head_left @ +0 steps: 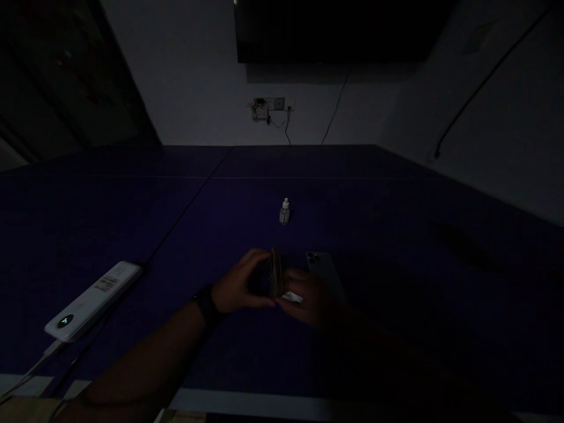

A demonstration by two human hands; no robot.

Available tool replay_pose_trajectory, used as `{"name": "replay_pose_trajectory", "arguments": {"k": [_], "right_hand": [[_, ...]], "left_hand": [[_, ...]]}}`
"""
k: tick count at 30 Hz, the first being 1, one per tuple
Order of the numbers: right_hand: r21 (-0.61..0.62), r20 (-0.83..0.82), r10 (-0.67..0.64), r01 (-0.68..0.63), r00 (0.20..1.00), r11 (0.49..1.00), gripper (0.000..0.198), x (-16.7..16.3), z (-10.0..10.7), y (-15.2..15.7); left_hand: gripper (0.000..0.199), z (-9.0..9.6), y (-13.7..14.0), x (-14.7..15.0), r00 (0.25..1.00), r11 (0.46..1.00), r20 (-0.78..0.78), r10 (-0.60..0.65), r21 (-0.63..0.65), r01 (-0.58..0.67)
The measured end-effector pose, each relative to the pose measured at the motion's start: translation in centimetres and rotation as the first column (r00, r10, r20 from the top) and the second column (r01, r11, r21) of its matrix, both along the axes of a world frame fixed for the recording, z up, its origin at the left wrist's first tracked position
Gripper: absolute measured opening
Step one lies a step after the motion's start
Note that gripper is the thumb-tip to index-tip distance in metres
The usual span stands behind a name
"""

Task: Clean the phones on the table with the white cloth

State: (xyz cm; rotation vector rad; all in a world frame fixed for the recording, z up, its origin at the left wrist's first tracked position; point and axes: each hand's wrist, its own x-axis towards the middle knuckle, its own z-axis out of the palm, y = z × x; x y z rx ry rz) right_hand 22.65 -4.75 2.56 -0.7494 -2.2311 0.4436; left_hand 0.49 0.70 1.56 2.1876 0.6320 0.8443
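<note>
In dim light, my left hand (237, 286), with a dark band at the wrist, grips a flat brownish object (276, 273) between thumb and fingers. The object stands on edge, and its kind is too dark to make out. My right hand (308, 296) is closed on a crumpled white tissue (293, 297) against the object's right side. Beside the right hand lies a smartphone (329, 271), its camera lenses facing up, partly covered by the hand. A small dropper bottle (284, 214) with a white top stands upright beyond both hands.
On the left of the dark blue table (185, 235) lies a long white device (94, 301) with a small lit display and a white cable (33, 369). A dark, unclear shape (462, 247) lies at the right. Sockets (268, 107) and a large screen (339, 29) are on the wall.
</note>
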Motion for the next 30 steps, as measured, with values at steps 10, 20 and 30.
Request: {"name": "replay_pose_trajectory", "arguments": {"k": [10, 20, 30], "right_hand": [[0.156, 0.16, -0.114, 0.089, 0.98, 0.984, 0.026, 3.3, -1.7, 3.2], [0.136, 0.476, -0.137, 0.081, 0.869, 0.987, 0.018, 1.0, -1.5, 3.6], [0.182, 0.575, -0.068, -0.047, 0.815, 0.982, 0.017, 0.1, -1.7, 3.5]], "left_hand": [[0.075, -0.6, -0.1, 0.4, 0.995, 0.991, 0.089, -0.048, -0.121, 0.059], [0.074, -1.2, 0.7, 0.0, 0.996, 0.977, 0.071, -0.053, -0.203, 0.067], [0.076, -1.8, 1.2, 0.0, 0.997, 0.965, 0.062, -0.043, -0.256, 0.058]]}}
